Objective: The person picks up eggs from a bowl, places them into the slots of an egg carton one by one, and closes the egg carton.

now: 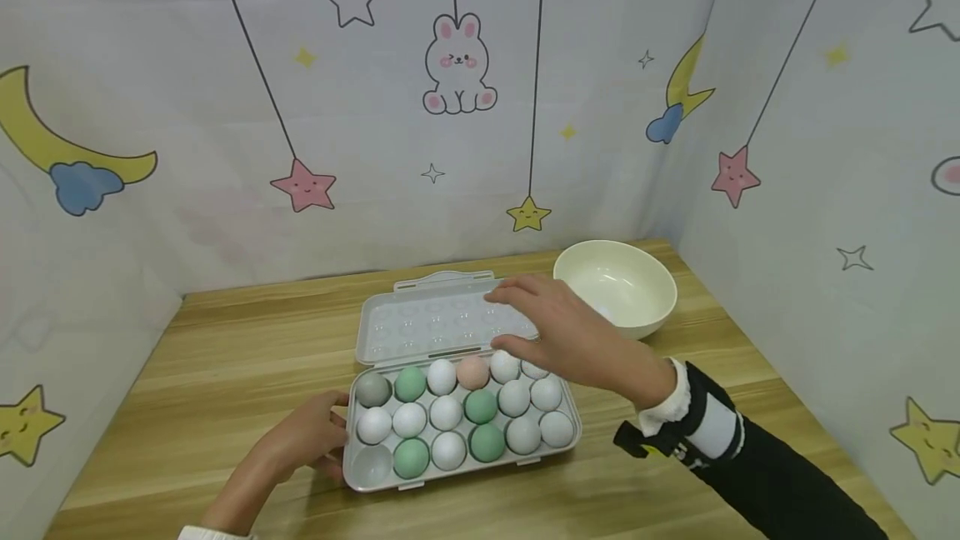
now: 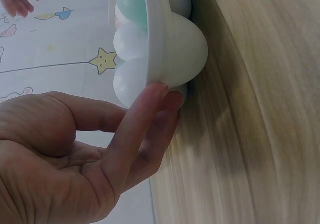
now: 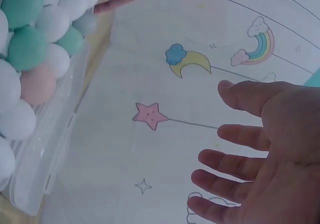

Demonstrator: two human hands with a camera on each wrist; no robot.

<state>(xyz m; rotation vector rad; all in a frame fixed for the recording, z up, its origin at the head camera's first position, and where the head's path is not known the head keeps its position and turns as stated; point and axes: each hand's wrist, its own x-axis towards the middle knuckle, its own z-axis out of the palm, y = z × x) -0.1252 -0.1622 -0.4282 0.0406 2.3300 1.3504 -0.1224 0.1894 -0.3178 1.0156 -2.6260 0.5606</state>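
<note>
An open plastic egg tray [image 1: 465, 472] lies on the table, its cups filled with rounded, egg-sized pieces. Most are white, like the white one [image 1: 449, 450]; several are green, such as the green one [image 1: 487, 442], and there is a pink one [image 1: 472, 372] and a grey one [image 1: 373, 390]. The front-left cup [image 1: 372, 467] holds nothing. My left hand [image 1: 311, 433] grips the tray's left end, with fingertips [image 2: 159, 90] against its rim. Above the tray's right back corner hovers my right hand [image 1: 558, 332], its fingers spread and apart, holding nothing.
The tray's clear lid [image 1: 382, 332] is folded back flat behind it. A cream bowl [image 1: 667, 290] stands at the back right of the wooden table [image 1: 255, 340]. Printed cloth [image 1: 375, 132] hangs behind and along both sides.
</note>
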